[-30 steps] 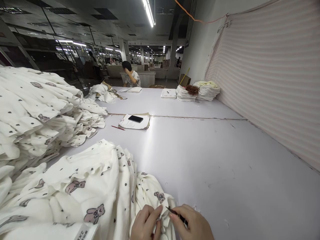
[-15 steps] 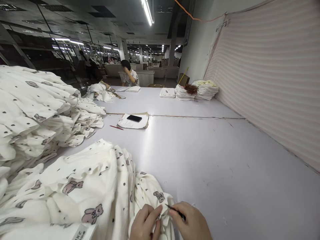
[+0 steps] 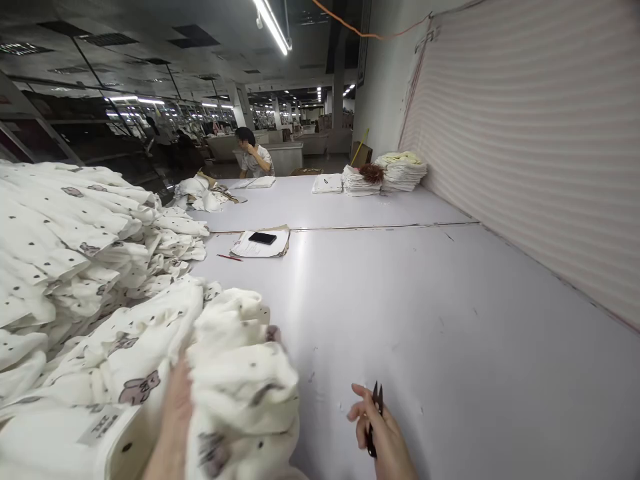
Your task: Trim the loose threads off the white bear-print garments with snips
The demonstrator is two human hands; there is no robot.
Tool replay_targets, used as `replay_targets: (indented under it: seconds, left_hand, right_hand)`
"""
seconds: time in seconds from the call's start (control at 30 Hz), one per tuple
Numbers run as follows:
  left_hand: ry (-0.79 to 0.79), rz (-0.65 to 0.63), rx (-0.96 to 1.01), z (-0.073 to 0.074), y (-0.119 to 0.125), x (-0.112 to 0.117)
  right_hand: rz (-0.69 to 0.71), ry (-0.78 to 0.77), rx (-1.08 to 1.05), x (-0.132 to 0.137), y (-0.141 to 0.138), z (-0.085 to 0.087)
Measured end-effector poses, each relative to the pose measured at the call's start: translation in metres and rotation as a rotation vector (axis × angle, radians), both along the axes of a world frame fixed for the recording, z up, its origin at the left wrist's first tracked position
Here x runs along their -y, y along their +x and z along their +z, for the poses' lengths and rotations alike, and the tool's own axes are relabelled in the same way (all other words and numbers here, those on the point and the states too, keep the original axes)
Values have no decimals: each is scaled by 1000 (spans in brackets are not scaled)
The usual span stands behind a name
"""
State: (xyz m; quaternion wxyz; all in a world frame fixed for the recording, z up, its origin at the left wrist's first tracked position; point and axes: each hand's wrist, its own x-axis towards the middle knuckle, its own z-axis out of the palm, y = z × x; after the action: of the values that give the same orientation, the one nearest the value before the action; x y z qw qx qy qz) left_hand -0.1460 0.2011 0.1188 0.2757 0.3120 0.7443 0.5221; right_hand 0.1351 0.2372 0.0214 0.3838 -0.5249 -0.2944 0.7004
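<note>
Presently the person's left hand [image 3: 173, 427] presses into a bunched white bear-print garment [image 3: 240, 387] at the near left of the pale grey work table [image 3: 425, 320]. Motion blur and the folds of cloth over the fingers mean the inspector cannot tell whether that hand is clenched or flat. The right hand [image 3: 383, 437] rests near the bottom edge, closed around small black thread snips [image 3: 374, 413], whose blades point away from the body and stand clear of the fabric.

Judged from this view, the garment is being turned or lifted. Sound practice would keep the snips pointed away from the cloth while it moves, and would smooth the bundle flat before any blade goes near a seam, so that a loose thread is cut and not the weave.

A tall heap of matching white printed garments [image 3: 75, 240] fills the left side. Farther off lie a sheaf of white papers [image 3: 260, 245] with a black phone [image 3: 262, 237] on top, and a red pencil [image 3: 230, 257] just beside them. Folded white stacks [image 3: 385, 175] sit at the far end, near a seated co-worker [image 3: 253, 159].

Both wrists are cut off by the frame's lower edge. A printed size label [image 3: 97, 427] on the nearest garment is too blurred to read.
</note>
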Motion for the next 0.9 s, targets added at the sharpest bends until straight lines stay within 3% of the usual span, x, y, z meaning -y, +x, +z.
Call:
replay_targets:
  seconds: [0.13, 0.23, 0.3, 0.4, 0.5, 0.53, 0.57, 0.63, 0.8, 0.9]
  left_hand:
    - [-81, 109, -41, -39, 88, -48]
    - [-109, 22, -104, -59, 129, -43]
    - [-100, -51, -186, -64, 142, -7]
    - [-119, -191, -307, -77, 154, 71]
    - [-425, -573, -509, -92, 163, 138]
    - [-502, -648, -528, -93, 163, 154]
    - [-535, -662, -504, -90, 160, 167]
    - [-479, -534, -371, -74, 142, 189]
    - [-383, -185, -194, 3, 51, 244]
    - [-315, -99, -145, 31, 18, 273]
  right_hand:
    - [-173, -4, -117, 6, 19, -1]
    - [-222, 74, -69, 14, 40, -3]
    - [-155, 120, -20, 22, 47, -2]
    - [139, 289, 59, 33, 32, 5]
    - [429, 520, 116, 34, -4, 14]
    - [488, 570, 129, 32, -15, 16]
    - [529, 610, 148, 29, -25, 17]
    - [577, 665, 216, 20, -36, 16]
    - [589, 692, 367, 7, -26, 2]
    - [562, 678, 371, 22, -15, -5]
